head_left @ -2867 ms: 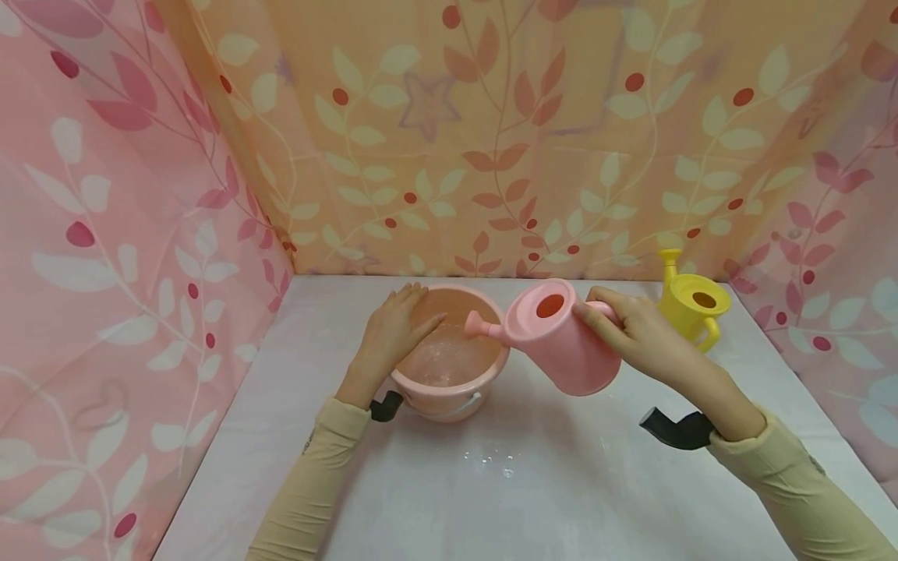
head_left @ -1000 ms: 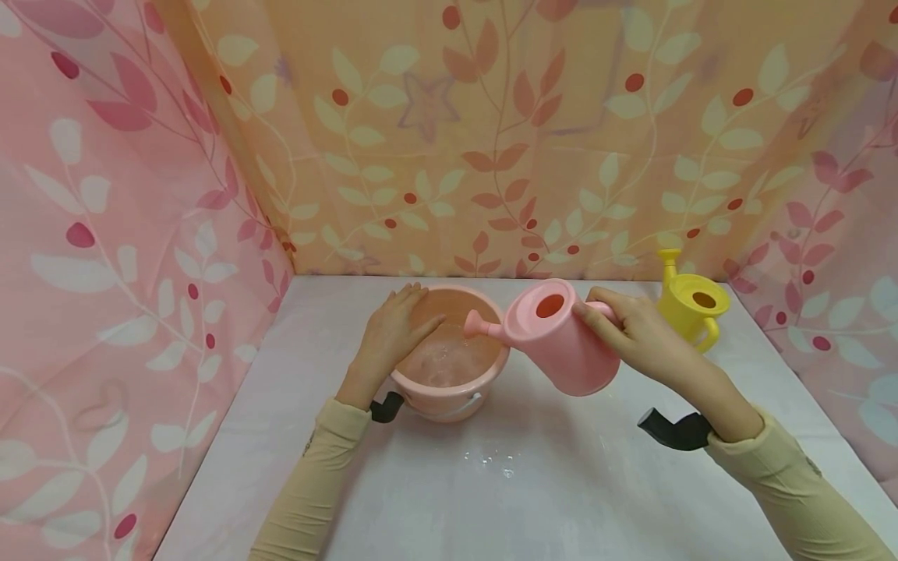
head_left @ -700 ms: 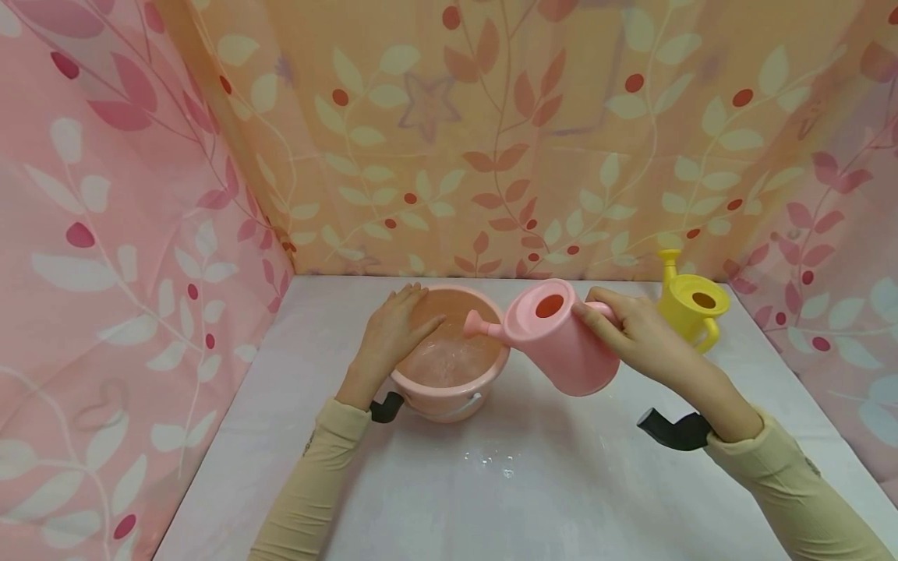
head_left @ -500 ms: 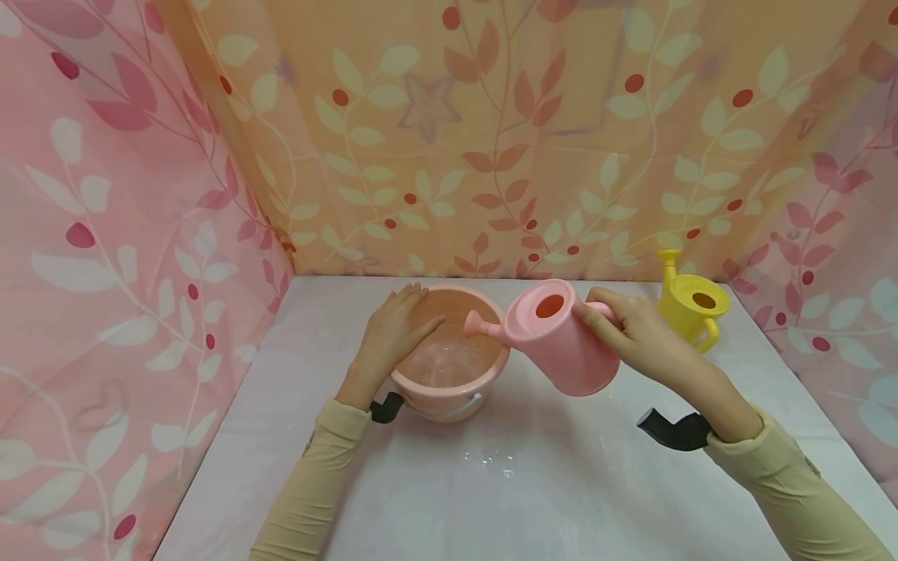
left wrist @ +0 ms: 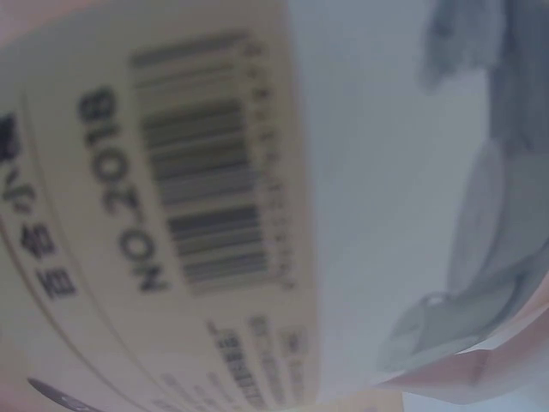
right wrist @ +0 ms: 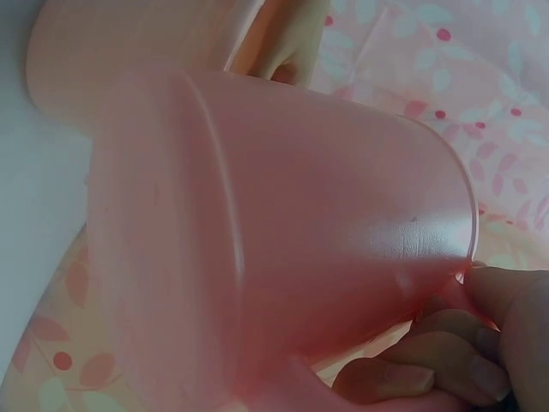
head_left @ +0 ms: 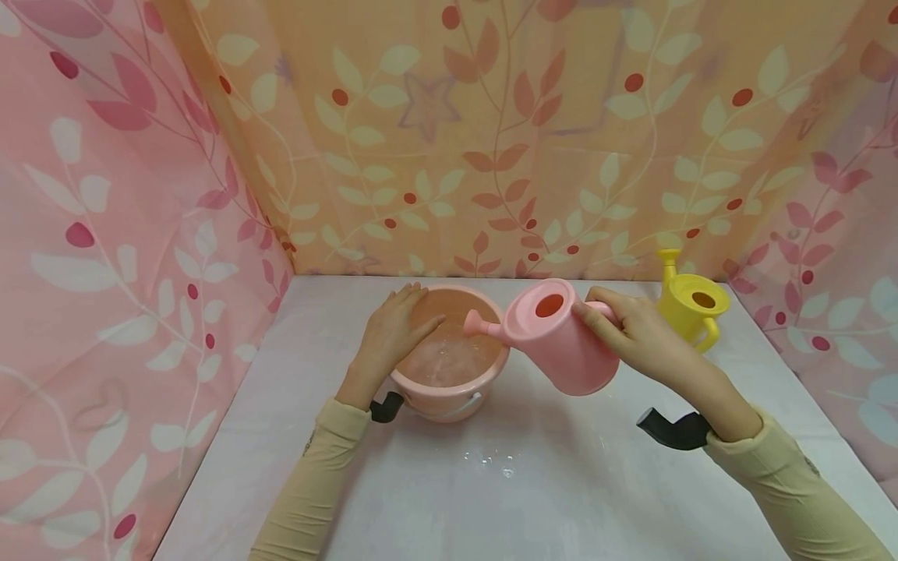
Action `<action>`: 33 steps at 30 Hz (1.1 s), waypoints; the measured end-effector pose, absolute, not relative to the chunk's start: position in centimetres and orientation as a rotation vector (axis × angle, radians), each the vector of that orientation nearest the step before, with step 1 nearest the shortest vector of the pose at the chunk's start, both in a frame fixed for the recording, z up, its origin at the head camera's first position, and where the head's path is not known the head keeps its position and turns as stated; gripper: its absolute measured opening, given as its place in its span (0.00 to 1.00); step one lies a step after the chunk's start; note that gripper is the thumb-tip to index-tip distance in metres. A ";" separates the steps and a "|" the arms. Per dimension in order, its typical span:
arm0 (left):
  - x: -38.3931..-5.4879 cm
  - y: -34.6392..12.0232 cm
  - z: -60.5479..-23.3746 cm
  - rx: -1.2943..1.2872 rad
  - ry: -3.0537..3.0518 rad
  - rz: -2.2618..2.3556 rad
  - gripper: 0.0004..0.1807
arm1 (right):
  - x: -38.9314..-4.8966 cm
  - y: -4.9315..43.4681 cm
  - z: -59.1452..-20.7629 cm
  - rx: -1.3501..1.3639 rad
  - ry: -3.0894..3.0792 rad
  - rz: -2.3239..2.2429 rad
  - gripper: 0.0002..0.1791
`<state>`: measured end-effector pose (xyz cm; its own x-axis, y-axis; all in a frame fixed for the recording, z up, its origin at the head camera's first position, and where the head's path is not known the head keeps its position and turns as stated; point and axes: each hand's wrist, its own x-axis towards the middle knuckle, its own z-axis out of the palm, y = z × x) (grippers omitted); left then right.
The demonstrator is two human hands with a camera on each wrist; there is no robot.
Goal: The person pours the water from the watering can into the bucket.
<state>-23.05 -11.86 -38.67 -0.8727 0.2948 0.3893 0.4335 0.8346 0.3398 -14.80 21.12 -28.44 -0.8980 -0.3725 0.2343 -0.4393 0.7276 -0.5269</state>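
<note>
In the head view my left hand (head_left: 393, 331) rests on the left rim of a pale pink bucket (head_left: 449, 393), thumb stretched over the opening. Rippling water (head_left: 443, 358) shows inside the bucket. My right hand (head_left: 634, 327) grips the handle of a pink watering can (head_left: 571, 351). The can tilts left, its flared spout head over the bucket's right rim. From the right wrist view, fingers (right wrist: 429, 365) curl round the handle beside the can's body (right wrist: 309, 215). The left wrist view looks closely at the bucket's side, with a barcode label (left wrist: 206, 172) and grey printing.
A yellow watering can (head_left: 694, 308) stands upright at the back right of the white tabletop (head_left: 533, 483). Water drops (head_left: 491, 461) lie in front of the bucket. Patterned cloth (head_left: 435, 156) hangs at the back and on both sides.
The ripples on the water in the bucket keep changing shape. Both hands, the bucket and the tilted pink watering can stay almost exactly where they were.
</note>
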 end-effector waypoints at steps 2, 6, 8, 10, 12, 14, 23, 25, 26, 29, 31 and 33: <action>-23.1 -11.9 -38.7 -0.551 -2.692 -0.606 0.35 | -14.8 21.1 -28.4 0.665 -2.815 0.902 0.13; -23.1 -11.9 -38.7 -0.543 -2.702 -0.604 0.35 | -14.8 21.1 -28.4 0.655 -2.829 0.909 0.13; -23.1 -11.9 -38.6 -0.541 -2.706 -0.601 0.35 | -14.8 21.0 -28.4 0.648 -2.837 0.914 0.13; -23.1 -11.9 -38.6 -0.541 -2.707 -0.596 0.35 | -14.9 21.0 -28.4 0.646 -2.843 0.919 0.12; -23.1 -11.9 -38.6 -0.542 -2.708 -0.597 0.35 | -14.9 21.0 -28.4 0.648 -2.842 0.918 0.12; -23.1 -12.0 -38.6 -0.544 -2.706 -0.597 0.35 | -14.9 21.0 -28.4 0.653 -2.837 0.911 0.13; -23.0 -11.9 -38.5 -0.534 -2.718 -0.611 0.35 | -14.9 21.0 -28.3 0.655 -2.840 0.903 0.13; -23.0 -11.9 -38.6 -0.529 -2.722 -0.615 0.35 | -14.9 21.0 -28.3 0.658 -2.838 0.902 0.13; -23.0 -11.9 -38.6 -0.528 -2.723 -0.616 0.35 | -14.9 21.0 -28.3 0.659 -2.837 0.903 0.13; -23.1 -11.9 -38.6 -0.525 -2.726 -0.607 0.35 | -14.8 21.0 -28.3 0.666 -2.824 0.901 0.13; -23.1 -11.9 -38.7 -0.523 -2.729 -0.604 0.36 | -14.8 21.0 -28.3 0.672 -2.812 0.892 0.13; -23.1 -11.9 -38.7 -0.522 -2.730 -0.605 0.36 | -14.8 21.0 -28.3 0.674 -2.803 0.882 0.13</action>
